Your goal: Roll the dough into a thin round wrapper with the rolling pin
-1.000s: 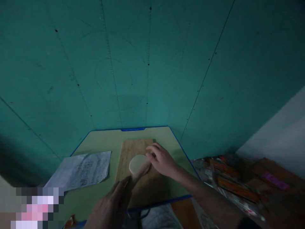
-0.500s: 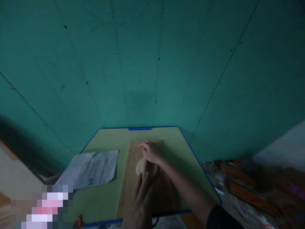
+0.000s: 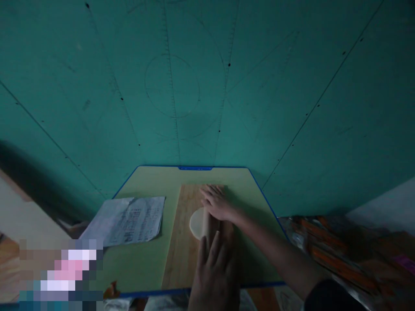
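A pale wooden rolling pin lies lengthwise over a thin round of dough on a wooden cutting board. My right hand rests on the pin's far end, its fingers stretched out and spread. At the near end, my left hand lies along the pin with its fingers extended and apart. The dough's left side shows plainly; the pin and shadow partly hide its right side.
The board lies on a pale tabletop with a blue rim. Printed paper sheets lie to the left. Behind stands a green wall. Orange and clear-wrapped items are piled at the right. A blurred-out patch covers the lower left.
The rolling pin and both hands have shifted right across the dough, uncovering more of its left side. My right hand's fingers have straightened from a curl. The camera view has tilted slightly.
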### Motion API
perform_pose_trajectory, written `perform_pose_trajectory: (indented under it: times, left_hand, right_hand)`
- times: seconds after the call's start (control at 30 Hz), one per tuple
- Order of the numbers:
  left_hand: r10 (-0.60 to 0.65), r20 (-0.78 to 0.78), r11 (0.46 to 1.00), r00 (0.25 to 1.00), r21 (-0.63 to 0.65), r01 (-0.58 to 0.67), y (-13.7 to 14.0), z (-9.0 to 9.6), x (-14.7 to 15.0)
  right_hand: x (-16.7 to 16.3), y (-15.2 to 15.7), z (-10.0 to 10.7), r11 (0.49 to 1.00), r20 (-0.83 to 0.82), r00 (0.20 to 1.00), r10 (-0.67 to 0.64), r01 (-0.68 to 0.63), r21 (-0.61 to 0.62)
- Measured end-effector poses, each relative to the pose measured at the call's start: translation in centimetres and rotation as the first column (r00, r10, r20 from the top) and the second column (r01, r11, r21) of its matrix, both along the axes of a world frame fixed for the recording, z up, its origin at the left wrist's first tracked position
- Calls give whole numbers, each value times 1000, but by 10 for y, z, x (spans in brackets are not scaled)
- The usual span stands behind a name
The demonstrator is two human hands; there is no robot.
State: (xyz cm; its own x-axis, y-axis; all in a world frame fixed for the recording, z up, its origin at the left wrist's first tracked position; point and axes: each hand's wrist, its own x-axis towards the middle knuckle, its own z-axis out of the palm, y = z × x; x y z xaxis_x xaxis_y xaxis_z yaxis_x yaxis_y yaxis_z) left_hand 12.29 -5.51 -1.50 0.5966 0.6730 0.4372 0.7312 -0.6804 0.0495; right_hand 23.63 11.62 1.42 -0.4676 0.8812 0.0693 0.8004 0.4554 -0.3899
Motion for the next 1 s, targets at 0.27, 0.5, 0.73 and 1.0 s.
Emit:
perform_pose_trajectory:
  times: [0.27,0.5,0.73,1.0]
  left_hand:
    - [163,73,985,984,47,-166,-7,-33,-55]
    - [136,103,990,985,29,-140,-13,-39,-60]
    - [41,11,998,999,-40,-41,-11,-17,4]
    - [-17,-37,991,999,-130,12,-12,3,13]
  right_hand:
    - [-72,5,9,988,57,992,116,-121,99]
    - [-69,1,16,985,113,981,157,-164,59]
    - [0,-9,8,999,96,995,-26,30,-35]
    - [8,-15,10,997,77,997,-16,22,-73]
